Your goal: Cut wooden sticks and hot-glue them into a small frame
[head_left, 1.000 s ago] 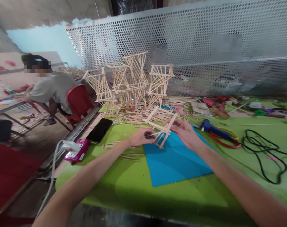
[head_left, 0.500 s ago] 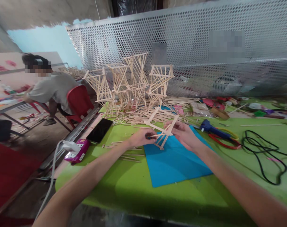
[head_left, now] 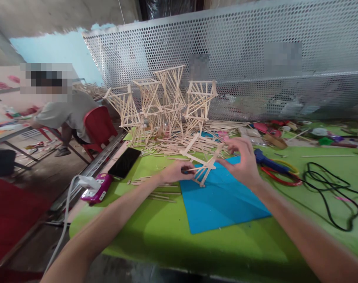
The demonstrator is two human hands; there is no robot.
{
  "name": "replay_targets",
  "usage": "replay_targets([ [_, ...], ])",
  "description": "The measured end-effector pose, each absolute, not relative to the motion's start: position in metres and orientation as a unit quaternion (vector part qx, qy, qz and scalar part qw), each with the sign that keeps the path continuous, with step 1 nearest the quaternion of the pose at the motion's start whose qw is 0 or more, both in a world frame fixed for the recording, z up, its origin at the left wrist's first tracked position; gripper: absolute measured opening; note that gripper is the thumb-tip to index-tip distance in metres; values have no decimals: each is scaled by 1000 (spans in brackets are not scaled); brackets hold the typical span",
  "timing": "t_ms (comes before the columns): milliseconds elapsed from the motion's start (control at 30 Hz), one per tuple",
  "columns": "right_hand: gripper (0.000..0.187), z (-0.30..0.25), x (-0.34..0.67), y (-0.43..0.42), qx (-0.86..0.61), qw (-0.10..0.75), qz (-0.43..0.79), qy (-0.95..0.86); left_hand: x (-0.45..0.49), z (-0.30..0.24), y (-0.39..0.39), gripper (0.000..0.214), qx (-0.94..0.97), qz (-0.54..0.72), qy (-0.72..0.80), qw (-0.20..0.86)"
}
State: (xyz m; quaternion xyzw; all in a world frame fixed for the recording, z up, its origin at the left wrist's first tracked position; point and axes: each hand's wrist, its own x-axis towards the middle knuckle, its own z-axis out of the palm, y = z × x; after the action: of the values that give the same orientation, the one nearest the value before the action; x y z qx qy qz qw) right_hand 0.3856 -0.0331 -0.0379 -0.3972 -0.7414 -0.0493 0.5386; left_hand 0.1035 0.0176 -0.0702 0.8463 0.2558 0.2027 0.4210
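Observation:
My left hand point(head_left: 175, 171) is closed on a small frame of wooden sticks point(head_left: 202, 162), held just above the blue mat point(head_left: 223, 202). My right hand point(head_left: 241, 161) hovers to the right of the frame with its fingers spread, holding nothing and slightly blurred by motion. A blue glue gun point(head_left: 265, 159) lies on the green table point(head_left: 155, 228) just right of that hand. Behind the frame lies a heap of loose sticks point(head_left: 179, 145), and several finished stick towers point(head_left: 167, 102) stand at the back.
A black phone point(head_left: 124, 162) and a purple power strip point(head_left: 96, 188) lie at the table's left edge. A black cable point(head_left: 329, 188) and red-handled tool point(head_left: 280, 177) lie to the right. A perforated metal screen point(head_left: 255, 59) backs the table. Another person point(head_left: 63, 112) sits at the far left.
My right hand has let go of the stick frame and moved up and to the right, opening its fingers. My left hand still holds the frame in place.

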Motion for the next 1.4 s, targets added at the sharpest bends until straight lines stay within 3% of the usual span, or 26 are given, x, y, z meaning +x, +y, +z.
replay_targets([
  [133, 29, -29, 384, -36, -332, 486, -158, -793, 102, -72, 19, 19, 841, 201, 258, 432],
  [300, 21, -27, 379, -38, -329, 488, -169, -791, 100, -71, 19, 21, 845, 194, 249, 431],
  [700, 44, -32, 379, -37, -322, 489, -153, -796, 98, -65, 20, 20, 870, 164, 243, 397],
  [1067, 35, -29, 375, -40, -335, 503, -126, -787, 94, -66, 29, 23, 905, 138, 237, 324],
  [1400, 35, -30, 376, -42, -344, 501, -125, -785, 94, -67, 30, 22, 895, 129, 258, 340],
])
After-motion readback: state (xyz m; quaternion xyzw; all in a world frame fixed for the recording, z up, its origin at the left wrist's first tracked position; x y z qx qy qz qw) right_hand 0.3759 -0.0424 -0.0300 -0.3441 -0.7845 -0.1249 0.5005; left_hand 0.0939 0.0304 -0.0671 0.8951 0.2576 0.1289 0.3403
